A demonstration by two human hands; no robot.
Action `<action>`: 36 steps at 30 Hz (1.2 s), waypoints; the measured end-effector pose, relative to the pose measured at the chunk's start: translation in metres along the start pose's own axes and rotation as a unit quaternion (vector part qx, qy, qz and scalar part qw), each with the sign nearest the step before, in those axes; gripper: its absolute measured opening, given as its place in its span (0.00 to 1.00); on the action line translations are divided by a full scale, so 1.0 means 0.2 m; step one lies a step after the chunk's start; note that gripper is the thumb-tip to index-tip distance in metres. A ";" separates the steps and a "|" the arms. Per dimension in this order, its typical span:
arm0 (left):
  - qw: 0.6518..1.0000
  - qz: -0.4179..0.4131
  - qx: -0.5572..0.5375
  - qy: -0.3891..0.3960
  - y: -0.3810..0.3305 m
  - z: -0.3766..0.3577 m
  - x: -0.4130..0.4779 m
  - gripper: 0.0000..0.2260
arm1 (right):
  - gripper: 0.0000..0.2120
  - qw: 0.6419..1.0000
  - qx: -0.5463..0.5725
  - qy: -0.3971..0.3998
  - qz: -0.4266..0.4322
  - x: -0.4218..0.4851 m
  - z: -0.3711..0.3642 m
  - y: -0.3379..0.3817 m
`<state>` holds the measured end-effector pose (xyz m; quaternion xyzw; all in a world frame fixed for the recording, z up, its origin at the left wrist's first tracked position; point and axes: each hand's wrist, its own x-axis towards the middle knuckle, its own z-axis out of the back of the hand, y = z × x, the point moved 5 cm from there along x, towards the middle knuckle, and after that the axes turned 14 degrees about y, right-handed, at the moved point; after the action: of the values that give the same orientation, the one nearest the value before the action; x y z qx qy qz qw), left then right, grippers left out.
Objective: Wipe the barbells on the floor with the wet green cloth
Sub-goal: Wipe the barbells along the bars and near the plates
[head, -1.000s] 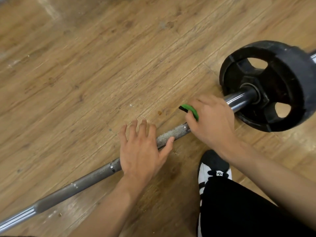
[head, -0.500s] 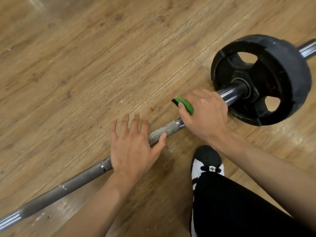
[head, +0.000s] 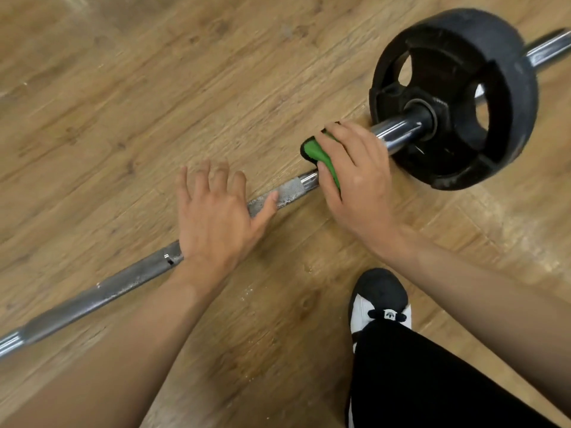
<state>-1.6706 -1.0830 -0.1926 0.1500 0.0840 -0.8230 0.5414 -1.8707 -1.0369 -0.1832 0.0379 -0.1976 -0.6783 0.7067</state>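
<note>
More green cloth (head: 315, 153) shows under the right hand (head: 355, 183) on the barbell (head: 289, 193).

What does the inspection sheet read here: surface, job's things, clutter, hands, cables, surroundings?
Surface: wooden floor.
Job's things: barbell lies on the floor, black weight plate on it; green cloth on the bar near the plate.
Clutter: pale specks beside the bar.
Hands: left hand rests flat on the bar, fingers spread; right hand grips the cloth around the bar.
Cables: nothing seen.
Surroundings: black-and-white shoe, black trouser leg.
</note>
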 end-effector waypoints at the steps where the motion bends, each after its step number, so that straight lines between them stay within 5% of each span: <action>1: 1.000 0.001 -0.002 -0.007 0.01 0.01 0.02 0.40 | 0.18 1.000 -0.009 -0.010 -0.002 -0.02 -0.03 0.00; 7: 1.000 0.016 -0.010 -0.018 0.09 0.06 0.15 0.39 | 0.15 1.000 0.001 -0.008 0.009 0.16 -0.04 -0.01; 11: 0.999 0.019 -0.018 -0.027 0.14 0.08 0.23 0.38 | 0.11 0.991 -0.040 0.110 -0.069 0.50 -0.03 0.02; 16: 0.999 0.024 -0.019 -0.019 0.18 0.11 0.29 0.39 | 0.16 1.000 0.012 -0.020 0.013 0.31 -0.06 0.02; 19: 0.999 0.025 -0.016 -0.023 0.19 0.12 0.32 0.39 | 0.21 1.000 -0.006 -0.002 0.014 0.24 -0.10 0.01; 27: 0.999 0.024 -0.020 0.008 0.21 0.12 0.36 0.41 | 0.13 0.987 -0.044 0.141 -0.063 0.63 -0.07 0.02; 32: 1.000 0.021 -0.014 0.010 0.20 0.12 0.33 0.44 | 0.15 1.000 0.014 -0.007 -0.018 0.36 -0.06 0.05; 36: 0.999 0.021 -0.010 0.025 0.16 0.10 0.27 0.44 | 0.18 1.000 0.002 -0.001 0.000 0.23 -0.06 0.04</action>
<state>-1.6646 -1.1484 -0.1914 0.1668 0.1029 -0.8064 0.5579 -1.8597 -1.0845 -0.1808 0.0383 -0.1993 -0.6779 0.7066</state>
